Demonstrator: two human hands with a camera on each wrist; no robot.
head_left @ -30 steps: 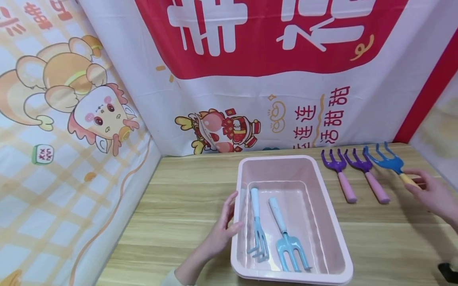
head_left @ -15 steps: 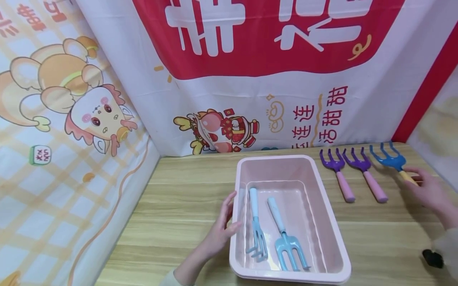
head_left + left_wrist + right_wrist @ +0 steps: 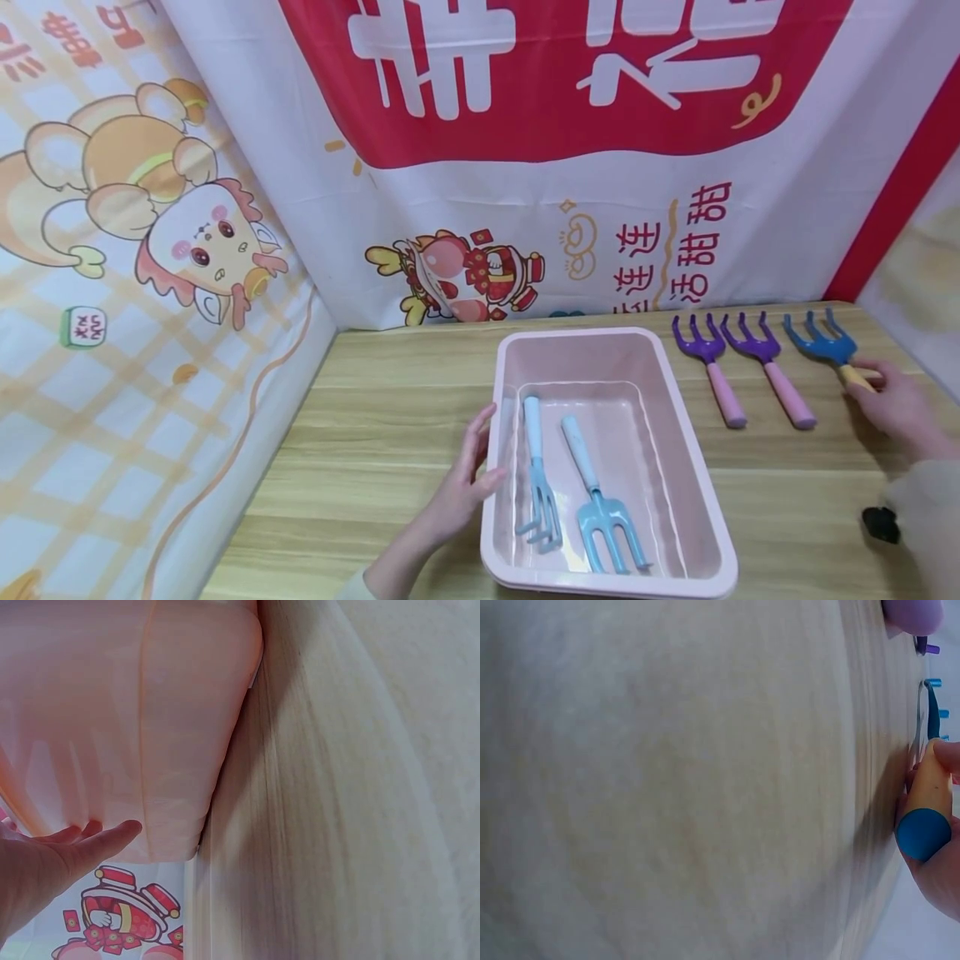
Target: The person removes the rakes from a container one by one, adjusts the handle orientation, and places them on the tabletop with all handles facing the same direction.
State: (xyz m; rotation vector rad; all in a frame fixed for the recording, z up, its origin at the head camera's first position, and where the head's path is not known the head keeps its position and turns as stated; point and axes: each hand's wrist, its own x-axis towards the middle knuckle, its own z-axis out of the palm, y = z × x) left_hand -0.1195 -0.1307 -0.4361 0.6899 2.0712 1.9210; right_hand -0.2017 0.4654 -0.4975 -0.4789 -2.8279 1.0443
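My right hand grips the yellow handle of a blue garden hand fork at the table's far right. The handle's round blue end faces the right wrist camera. Left of it lie two purple hand forks with pink handles. My left hand rests against the left side of a pink plastic tub, its fingers extended along the outer wall in the left wrist view. Inside the tub lie a light-blue hand cultivator with bent tines and a light-blue hand fork.
A wood-grain table carries everything. Behind it hangs a white and red printed cloth, and another printed cloth covers the left side. A small black object is beside my right sleeve.
My right hand has shifted the blue hand fork right and slightly nearer, widening its gap from the purple forks. The left hand and tub have stayed put.
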